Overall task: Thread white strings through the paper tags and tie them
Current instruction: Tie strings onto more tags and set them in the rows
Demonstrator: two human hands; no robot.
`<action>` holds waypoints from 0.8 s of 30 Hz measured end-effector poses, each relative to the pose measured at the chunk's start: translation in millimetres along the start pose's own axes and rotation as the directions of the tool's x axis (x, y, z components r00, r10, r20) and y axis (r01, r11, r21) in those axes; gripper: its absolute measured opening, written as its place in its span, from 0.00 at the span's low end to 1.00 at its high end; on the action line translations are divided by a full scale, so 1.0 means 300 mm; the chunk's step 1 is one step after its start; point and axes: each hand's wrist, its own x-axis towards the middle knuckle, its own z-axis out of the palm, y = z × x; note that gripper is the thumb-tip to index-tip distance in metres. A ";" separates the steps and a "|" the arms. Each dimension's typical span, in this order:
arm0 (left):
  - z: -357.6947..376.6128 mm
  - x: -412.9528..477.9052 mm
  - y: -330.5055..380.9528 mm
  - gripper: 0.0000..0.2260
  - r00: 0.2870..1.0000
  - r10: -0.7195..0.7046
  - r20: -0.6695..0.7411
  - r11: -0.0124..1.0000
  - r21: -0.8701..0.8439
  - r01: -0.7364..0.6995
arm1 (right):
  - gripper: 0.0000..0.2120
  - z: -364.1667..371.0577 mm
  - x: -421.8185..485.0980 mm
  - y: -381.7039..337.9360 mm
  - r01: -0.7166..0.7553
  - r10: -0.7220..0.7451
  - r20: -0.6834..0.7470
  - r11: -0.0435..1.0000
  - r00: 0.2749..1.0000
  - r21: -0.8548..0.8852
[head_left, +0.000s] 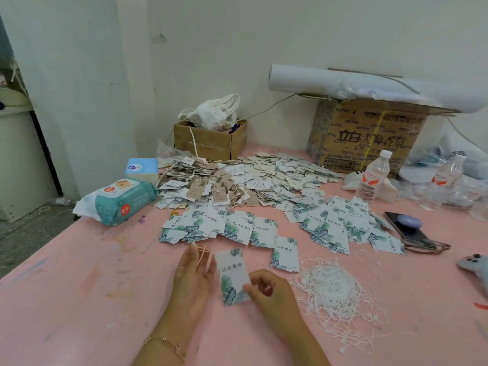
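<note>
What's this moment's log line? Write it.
left hand: white string across straight fingers | right hand: pinches paper tag by lower corner | string pile: beside right hand

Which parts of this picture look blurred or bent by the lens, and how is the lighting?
Head view: soft, even light with faint shadows; the held tag and left hand look slightly smeared; the wide-angle lens makes the wall corner lean.
</note>
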 end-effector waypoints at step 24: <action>0.001 -0.028 -0.056 0.12 0.957 0.061 0.284 0.713 0.659 -0.241 | 0.21 -0.439 0.304 -0.026 -0.287 0.350 -0.673 0.935 0.651 0.208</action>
